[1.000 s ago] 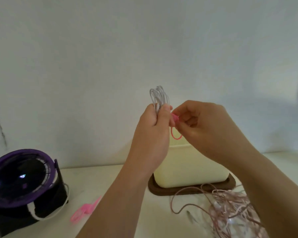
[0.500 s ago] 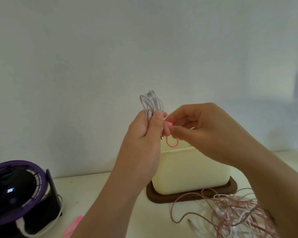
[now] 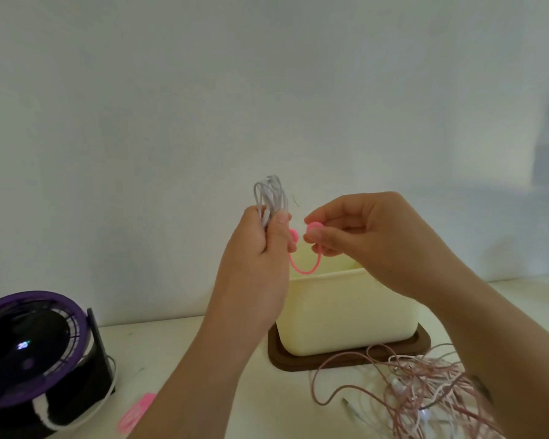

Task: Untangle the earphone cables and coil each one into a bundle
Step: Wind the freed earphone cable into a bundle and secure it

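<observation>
My left hand [image 3: 260,258] grips a coiled bundle of white earphone cable [image 3: 270,194], whose loops stick up above the fist. A pink cable tie [image 3: 303,267] hangs in a U between both hands. One of its round ends sits by my left thumb. My right hand [image 3: 362,236] pinches the other round end between thumb and forefinger, a short way right of the bundle. Both hands are raised in front of the wall. A tangled heap of pink and white earphone cables [image 3: 425,391] lies on the table at the lower right.
A cream box [image 3: 346,312] on a brown tray [image 3: 346,362] stands behind the hands. A purple and black fan [image 3: 29,350] sits at the left edge. More pink cable ties [image 3: 137,413] lie on the white table near my left forearm.
My right hand has pulled its end of the pink tie away to the right, so the tie now hangs open in a U. The view has shifted slightly.
</observation>
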Demonstrator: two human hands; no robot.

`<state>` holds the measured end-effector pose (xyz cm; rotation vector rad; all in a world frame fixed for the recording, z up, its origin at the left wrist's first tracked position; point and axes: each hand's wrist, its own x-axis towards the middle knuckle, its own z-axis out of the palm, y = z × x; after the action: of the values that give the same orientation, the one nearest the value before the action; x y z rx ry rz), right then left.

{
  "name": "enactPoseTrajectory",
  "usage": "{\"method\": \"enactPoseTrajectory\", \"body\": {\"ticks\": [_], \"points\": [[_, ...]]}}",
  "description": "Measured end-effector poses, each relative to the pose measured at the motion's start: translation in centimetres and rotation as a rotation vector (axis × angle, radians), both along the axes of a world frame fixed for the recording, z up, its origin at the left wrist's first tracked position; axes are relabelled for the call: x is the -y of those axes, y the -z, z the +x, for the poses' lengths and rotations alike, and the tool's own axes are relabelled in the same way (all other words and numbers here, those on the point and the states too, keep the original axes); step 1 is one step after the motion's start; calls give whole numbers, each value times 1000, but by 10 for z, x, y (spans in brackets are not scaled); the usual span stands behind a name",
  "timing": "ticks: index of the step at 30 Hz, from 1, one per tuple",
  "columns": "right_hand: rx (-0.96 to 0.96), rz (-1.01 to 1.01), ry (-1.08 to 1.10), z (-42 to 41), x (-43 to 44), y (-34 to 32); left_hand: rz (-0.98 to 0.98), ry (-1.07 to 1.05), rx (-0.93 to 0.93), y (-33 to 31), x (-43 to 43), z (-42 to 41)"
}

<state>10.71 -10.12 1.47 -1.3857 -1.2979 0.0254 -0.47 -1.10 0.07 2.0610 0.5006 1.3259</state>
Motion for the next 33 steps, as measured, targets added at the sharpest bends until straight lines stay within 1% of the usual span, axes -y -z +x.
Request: {"method": "enactPoseTrajectory", "body": {"ticks": [2, 5, 8, 10, 12, 17, 21, 25, 33], "points": [[-28, 19, -7, 4, 2, -1, -44, -12, -111, 3, -13, -1], [21, 4, -12, 4, 5, -2, -68, 8, -339, 7, -27, -6], [107, -35, -9, 1, 3, 1, -190, 219, -496, 7, -27, -10], [171, -69, 3, -2, 0, 3, -270, 358, -555, 6, -20, -12], [217, -89, -10, -5, -3, 6, -280, 447, -594, 4, -15, -13], [305, -86, 6, -9, -10, 13, -268, 522, -625, 2, -14, -18], [140, -81, -109, -7, -14, 18, -326, 578, -600, 2, -15, -19], [33, -117, -159, -2, -18, 22, -353, 602, -587, 3, -14, -18], [-32, -132, -80, 5, -21, 25, -341, 575, -562, 9, -17, -14]]}}
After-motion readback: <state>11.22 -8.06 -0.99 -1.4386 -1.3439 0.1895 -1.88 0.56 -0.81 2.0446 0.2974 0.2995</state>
